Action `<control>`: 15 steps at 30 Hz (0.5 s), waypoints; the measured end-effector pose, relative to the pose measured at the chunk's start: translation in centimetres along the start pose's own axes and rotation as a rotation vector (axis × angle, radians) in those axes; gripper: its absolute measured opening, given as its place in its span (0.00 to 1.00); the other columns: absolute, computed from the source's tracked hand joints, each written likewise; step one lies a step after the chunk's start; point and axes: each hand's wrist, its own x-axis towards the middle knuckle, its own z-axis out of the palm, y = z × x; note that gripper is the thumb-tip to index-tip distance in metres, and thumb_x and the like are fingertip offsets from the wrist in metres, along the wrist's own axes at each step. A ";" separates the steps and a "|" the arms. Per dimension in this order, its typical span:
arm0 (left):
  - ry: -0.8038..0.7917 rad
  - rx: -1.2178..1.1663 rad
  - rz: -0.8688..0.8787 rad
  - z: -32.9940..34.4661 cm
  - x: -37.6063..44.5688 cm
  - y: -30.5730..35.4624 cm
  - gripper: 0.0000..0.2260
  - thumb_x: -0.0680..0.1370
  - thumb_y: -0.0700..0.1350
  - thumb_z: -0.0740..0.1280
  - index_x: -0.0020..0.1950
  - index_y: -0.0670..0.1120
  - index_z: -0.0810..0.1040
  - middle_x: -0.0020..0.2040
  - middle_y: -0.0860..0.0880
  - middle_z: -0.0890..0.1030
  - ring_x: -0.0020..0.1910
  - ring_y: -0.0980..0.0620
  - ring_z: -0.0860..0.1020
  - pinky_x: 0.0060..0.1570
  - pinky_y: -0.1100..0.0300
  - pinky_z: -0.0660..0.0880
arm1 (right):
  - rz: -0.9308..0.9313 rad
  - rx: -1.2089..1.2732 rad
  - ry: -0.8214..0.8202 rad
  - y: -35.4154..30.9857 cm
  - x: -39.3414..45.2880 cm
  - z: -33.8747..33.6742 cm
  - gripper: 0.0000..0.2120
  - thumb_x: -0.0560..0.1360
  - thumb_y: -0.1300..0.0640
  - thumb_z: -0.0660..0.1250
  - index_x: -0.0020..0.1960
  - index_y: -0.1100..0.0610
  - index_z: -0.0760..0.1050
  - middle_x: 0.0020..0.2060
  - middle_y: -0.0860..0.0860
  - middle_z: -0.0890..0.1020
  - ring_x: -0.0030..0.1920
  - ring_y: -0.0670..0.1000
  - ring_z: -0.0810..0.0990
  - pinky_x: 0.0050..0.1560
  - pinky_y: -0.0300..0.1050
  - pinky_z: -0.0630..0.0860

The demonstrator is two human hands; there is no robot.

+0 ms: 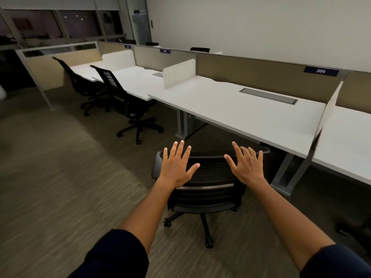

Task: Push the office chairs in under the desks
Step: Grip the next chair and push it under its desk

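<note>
A black office chair stands right in front of me, its backrest toward me and its top near the edge of the white desk marked 305. My left hand is open with fingers spread over the left side of the backrest. My right hand is open with fingers spread over the right side. Whether the palms touch the backrest I cannot tell. Two more black chairs, the nearer one and the farther one, stand at the desks to the left, with their seats partly under the tops.
White dividers separate the desks, and a tan partition runs behind them. Grey desk legs stand to the right of the chair. Open carpet lies to the left. Dark windows are at the far left.
</note>
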 end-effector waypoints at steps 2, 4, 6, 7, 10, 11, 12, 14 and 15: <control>-0.024 -0.011 0.021 0.6 1.8 -0.8 0.35 0.81 0.67 0.47 0.83 0.48 0.51 0.84 0.44 0.46 0.83 0.45 0.42 0.79 0.41 0.41 | 0.031 -0.027 -0.011 0.6 1.1 0.3 0.36 0.78 0.30 0.43 0.77 0.50 0.63 0.72 0.55 0.73 0.76 0.60 0.65 0.76 0.67 0.54; -0.059 -0.035 0.035 1.4 3.3 -1.4 0.35 0.82 0.67 0.47 0.83 0.48 0.54 0.84 0.44 0.50 0.83 0.45 0.45 0.79 0.41 0.44 | 0.036 -0.057 0.012 1.0 2.4 0.4 0.37 0.78 0.30 0.42 0.70 0.51 0.74 0.66 0.55 0.78 0.71 0.59 0.71 0.75 0.65 0.59; -0.035 -0.038 0.039 2.2 4.3 -1.8 0.35 0.81 0.68 0.46 0.81 0.47 0.58 0.82 0.43 0.58 0.82 0.44 0.52 0.80 0.42 0.51 | 0.023 -0.066 0.025 1.1 3.4 0.1 0.39 0.78 0.31 0.38 0.62 0.51 0.80 0.58 0.54 0.83 0.64 0.59 0.76 0.72 0.62 0.65; 0.001 -0.029 0.035 2.6 4.9 -2.0 0.36 0.80 0.69 0.45 0.80 0.47 0.62 0.80 0.42 0.63 0.81 0.43 0.57 0.78 0.42 0.57 | 0.015 -0.067 0.025 1.2 4.0 0.0 0.40 0.79 0.31 0.36 0.58 0.51 0.82 0.53 0.54 0.84 0.60 0.59 0.78 0.69 0.60 0.68; 0.100 -0.012 0.015 3.3 6.7 -2.6 0.40 0.78 0.71 0.43 0.72 0.44 0.74 0.69 0.41 0.78 0.73 0.40 0.72 0.65 0.46 0.75 | -0.008 -0.088 0.041 1.2 5.3 0.1 0.37 0.79 0.35 0.38 0.43 0.52 0.82 0.39 0.53 0.83 0.49 0.58 0.80 0.60 0.56 0.71; 0.141 -0.005 0.015 3.4 7.3 -2.8 0.40 0.78 0.71 0.44 0.65 0.43 0.79 0.62 0.42 0.82 0.67 0.40 0.76 0.58 0.47 0.78 | -0.012 -0.100 0.058 1.0 5.6 0.1 0.36 0.80 0.37 0.39 0.40 0.53 0.81 0.36 0.52 0.82 0.46 0.58 0.80 0.57 0.55 0.71; 0.178 0.003 0.015 3.5 8.1 -3.0 0.39 0.78 0.72 0.45 0.54 0.44 0.83 0.53 0.43 0.85 0.59 0.41 0.81 0.49 0.49 0.79 | -0.008 -0.113 0.075 0.8 6.1 0.1 0.35 0.80 0.38 0.40 0.37 0.54 0.80 0.33 0.52 0.80 0.43 0.58 0.80 0.54 0.54 0.71; 0.211 0.010 0.015 3.3 9.6 -3.6 0.35 0.78 0.72 0.46 0.33 0.46 0.76 0.32 0.48 0.79 0.36 0.46 0.80 0.33 0.55 0.73 | 0.001 -0.129 0.097 0.3 7.2 -0.1 0.33 0.80 0.40 0.41 0.34 0.54 0.76 0.30 0.51 0.77 0.39 0.57 0.78 0.48 0.52 0.70; 0.215 0.007 0.017 3.2 10.3 -4.0 0.34 0.78 0.72 0.46 0.28 0.47 0.70 0.26 0.50 0.73 0.28 0.48 0.75 0.30 0.57 0.68 | 0.002 -0.137 0.104 0.0 7.8 -0.1 0.32 0.80 0.40 0.41 0.32 0.54 0.74 0.29 0.51 0.74 0.37 0.57 0.77 0.45 0.51 0.68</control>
